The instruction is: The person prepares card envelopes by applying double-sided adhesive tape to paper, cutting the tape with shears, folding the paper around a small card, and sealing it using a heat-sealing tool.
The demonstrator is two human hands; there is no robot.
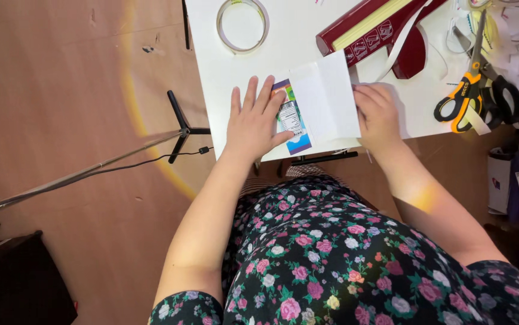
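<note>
— Left hand (254, 123)?
— Lay flat, fingers spread wide, pressed on the colourful printed card (291, 119) at the near edge of the white table (223, 66). Gripped nothing.
— Right hand (378, 115)?
— Rested just right of the card, fingers curled down onto the edge of the white paper sheet (325, 96). Pinched or merely pressed: could not tell.
— And the sheet?
— Folded over the card, covering its right part.
— Farther from the card?
— Roll of tape (242, 25) beyond it to the left; maroon box (372, 29) beyond it to the right; orange-handled scissors (470, 84) well off right.
</note>
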